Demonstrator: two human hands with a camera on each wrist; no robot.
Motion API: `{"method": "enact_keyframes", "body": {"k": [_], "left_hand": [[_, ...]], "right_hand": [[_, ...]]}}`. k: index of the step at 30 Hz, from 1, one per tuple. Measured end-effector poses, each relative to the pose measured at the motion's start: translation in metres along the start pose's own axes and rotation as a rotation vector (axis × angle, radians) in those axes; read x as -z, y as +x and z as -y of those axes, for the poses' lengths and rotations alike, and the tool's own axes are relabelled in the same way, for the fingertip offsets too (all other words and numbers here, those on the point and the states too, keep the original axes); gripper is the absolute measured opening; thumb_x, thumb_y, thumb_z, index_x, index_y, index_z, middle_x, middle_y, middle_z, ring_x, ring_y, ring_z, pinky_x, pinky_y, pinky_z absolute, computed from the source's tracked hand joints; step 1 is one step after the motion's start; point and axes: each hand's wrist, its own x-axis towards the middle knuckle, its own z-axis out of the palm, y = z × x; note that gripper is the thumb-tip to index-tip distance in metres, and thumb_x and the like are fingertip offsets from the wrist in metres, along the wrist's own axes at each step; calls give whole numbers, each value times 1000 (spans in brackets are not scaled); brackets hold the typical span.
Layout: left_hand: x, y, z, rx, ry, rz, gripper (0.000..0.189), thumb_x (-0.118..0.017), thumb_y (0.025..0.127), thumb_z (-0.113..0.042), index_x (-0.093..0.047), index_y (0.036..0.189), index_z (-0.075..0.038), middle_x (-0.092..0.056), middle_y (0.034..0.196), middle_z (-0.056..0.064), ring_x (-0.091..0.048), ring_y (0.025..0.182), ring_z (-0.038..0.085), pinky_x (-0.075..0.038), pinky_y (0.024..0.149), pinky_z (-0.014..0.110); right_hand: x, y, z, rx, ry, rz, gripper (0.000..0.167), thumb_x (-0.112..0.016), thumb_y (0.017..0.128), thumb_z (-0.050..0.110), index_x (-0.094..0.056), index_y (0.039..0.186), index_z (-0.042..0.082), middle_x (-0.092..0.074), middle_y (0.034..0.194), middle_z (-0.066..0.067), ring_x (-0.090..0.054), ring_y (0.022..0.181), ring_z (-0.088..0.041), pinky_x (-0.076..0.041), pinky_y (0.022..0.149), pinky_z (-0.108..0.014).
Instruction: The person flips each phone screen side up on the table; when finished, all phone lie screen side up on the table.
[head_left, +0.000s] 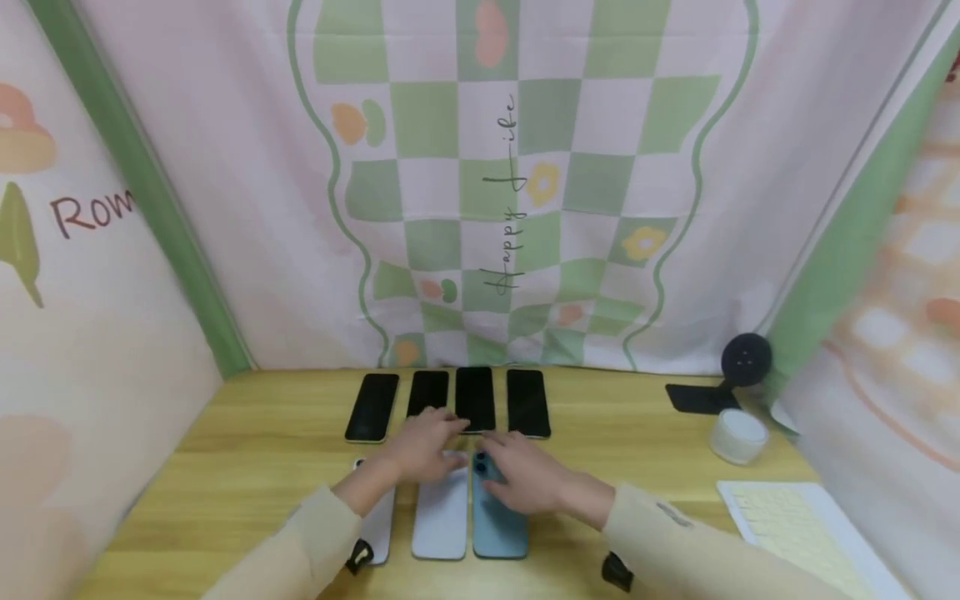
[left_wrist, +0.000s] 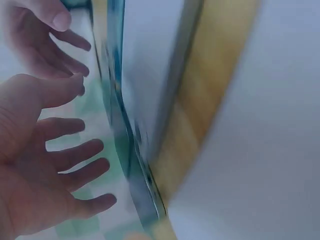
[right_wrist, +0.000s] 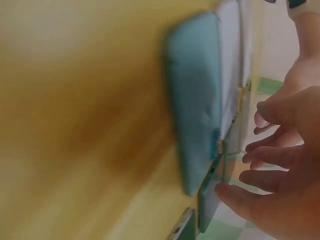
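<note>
My left hand (head_left: 422, 446) is over the upper end of a white phone (head_left: 440, 525), its fingers extended toward the back row. My right hand (head_left: 531, 475) hovers above a blue phone (head_left: 500, 529) that lies face down, camera bumps showing. Both wrist views show the left hand (left_wrist: 47, 155) and right hand (right_wrist: 280, 170) with fingers spread and nothing held. Partly under the left forearm is another pale phone (head_left: 380, 525). Behind the hands, several phones with dark screens lie face up in a row, including a black phone (head_left: 476, 398) close to the fingertips.
At the right stand a black stand with a round head (head_left: 746, 360) and a white round jar (head_left: 738, 437). A white keyboard (head_left: 802, 533) lies at the front right of the wooden table (head_left: 247, 467). Patterned curtains (head_left: 517, 192) hang along the back and sides.
</note>
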Motion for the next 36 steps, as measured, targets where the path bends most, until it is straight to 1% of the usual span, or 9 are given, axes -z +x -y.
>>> {"method": "enact_keyframes", "body": {"k": [3,6,8,11,15,21,29,32,36], "left_hand": [[-8,-4,-17,-41,53,43,57,-73,96,-35,-59,146,-11,-61,144,11,-59,131,33,-53,105,59],[-17,-5,-28,-55,122,79,57,-74,95,-39,-61,145,-13,-62,143,8,-58,134,32,-51,111,59],[-20,-5,-32,-41,159,97,59,-74,95,-42,-60,145,-14,-61,144,6,-56,137,31,-47,115,59],[-23,-5,-34,-20,174,107,61,-74,94,-44,-59,146,-15,-58,145,5,-53,140,30,-44,118,60],[-22,-4,-35,-5,157,120,64,-75,94,-45,-57,148,-16,-57,148,7,-51,143,32,-41,120,61],[-23,-2,-36,4,149,144,68,-76,92,-47,-56,149,-15,-57,151,8,-49,145,35,-39,121,62],[-26,2,-32,-10,139,122,71,-81,88,-48,-60,146,-13,-60,148,9,-53,140,32,-41,119,60],[-26,4,-31,-9,91,104,69,-84,86,-42,-61,144,-12,-63,145,9,-55,137,32,-42,119,61],[-25,5,-30,-4,-41,57,63,-84,86,-23,-61,142,-8,-67,141,11,-59,132,34,-45,117,61]], "right_hand": [[-6,-23,-3,6,-34,0,58,-70,97,25,-54,144,-6,-51,154,-30,-51,141,-48,-44,117,-61],[-12,-39,-3,0,-30,45,61,-70,98,32,-53,147,-1,-47,159,-26,-46,146,-46,-44,117,-60],[-15,-44,-1,1,-18,82,64,-68,99,37,-51,150,2,-43,163,-23,-42,150,-43,-43,119,-59],[-18,-52,2,6,-26,124,70,-66,99,45,-48,154,6,-37,167,-21,-38,153,-42,-41,121,-59],[-25,-59,3,1,-41,137,73,-66,98,50,-46,156,9,-35,168,-19,-36,154,-43,-42,120,-60],[-37,-62,3,-22,-41,86,69,-69,97,46,-52,152,8,-38,166,-21,-39,152,-46,-43,118,-60],[-42,-61,2,-53,19,64,69,-72,95,45,-54,150,7,-39,164,-26,-40,149,-53,-44,116,-64],[-43,-61,1,-54,41,63,69,-72,95,44,-54,150,6,-39,164,-28,-40,148,-54,-45,115,-64],[-43,-61,-1,-43,56,60,67,-73,95,42,-55,149,6,-38,163,-29,-41,147,-54,-46,114,-64]]}}
